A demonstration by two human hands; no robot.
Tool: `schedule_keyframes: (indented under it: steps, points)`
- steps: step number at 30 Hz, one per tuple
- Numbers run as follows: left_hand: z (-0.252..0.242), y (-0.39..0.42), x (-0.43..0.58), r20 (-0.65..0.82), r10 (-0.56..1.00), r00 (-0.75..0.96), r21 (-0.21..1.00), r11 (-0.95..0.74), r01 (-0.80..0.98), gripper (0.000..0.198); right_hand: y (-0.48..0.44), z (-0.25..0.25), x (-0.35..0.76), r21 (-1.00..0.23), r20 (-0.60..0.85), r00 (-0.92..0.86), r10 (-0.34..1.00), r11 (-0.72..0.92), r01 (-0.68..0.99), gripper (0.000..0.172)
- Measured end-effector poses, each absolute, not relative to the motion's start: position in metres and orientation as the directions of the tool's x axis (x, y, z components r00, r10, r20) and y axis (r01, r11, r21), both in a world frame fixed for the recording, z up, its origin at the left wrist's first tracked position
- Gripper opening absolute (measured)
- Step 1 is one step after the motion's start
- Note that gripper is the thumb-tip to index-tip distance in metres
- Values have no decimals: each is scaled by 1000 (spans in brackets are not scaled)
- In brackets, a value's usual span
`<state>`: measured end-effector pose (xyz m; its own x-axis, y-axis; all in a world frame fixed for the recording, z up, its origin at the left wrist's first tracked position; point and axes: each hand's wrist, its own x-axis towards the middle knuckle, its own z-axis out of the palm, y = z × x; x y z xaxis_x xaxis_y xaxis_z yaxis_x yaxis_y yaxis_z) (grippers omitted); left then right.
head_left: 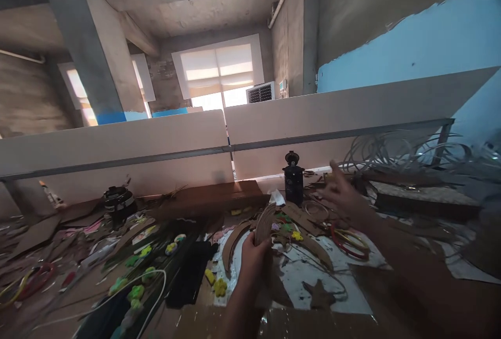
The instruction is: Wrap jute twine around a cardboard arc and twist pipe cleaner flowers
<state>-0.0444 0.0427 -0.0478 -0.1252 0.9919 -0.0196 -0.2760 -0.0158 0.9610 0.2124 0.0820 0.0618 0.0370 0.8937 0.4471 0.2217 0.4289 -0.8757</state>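
Note:
My left hand is closed round the lower end of a curved cardboard piece, held upright over the cluttered table. My right hand is stretched out to the right, fingers spread and blurred, with nothing in it. It hovers near a black bottle and thin round rings. A red and yellow hoop lies just below my right wrist.
Cardboard scraps, small yellow and green flower shapes, a white cord and a black pot cover the table. White partition boards stand behind. A tangle of pale strips lies at the right.

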Motion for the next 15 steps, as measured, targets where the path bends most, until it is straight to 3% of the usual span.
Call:
schedule_keyframes:
  steps: [4,9,12,15]
  points:
    - [-42,40,-45,-15,991,-133,964,-21,-264,35,106,133,173,-869,481,-89,872,488,82,108]
    - [-30,35,-43,-30,989,-147,965,-10,-262,25,92,134,88,-834,451,-440,776,542,101,99]
    - [-26,35,-43,-44,987,-156,964,0,-268,23,65,108,74,-766,380,-584,717,598,235,82]
    - [-24,34,-43,-36,989,-145,961,-5,-275,25,52,74,91,-730,359,-548,756,593,340,44]
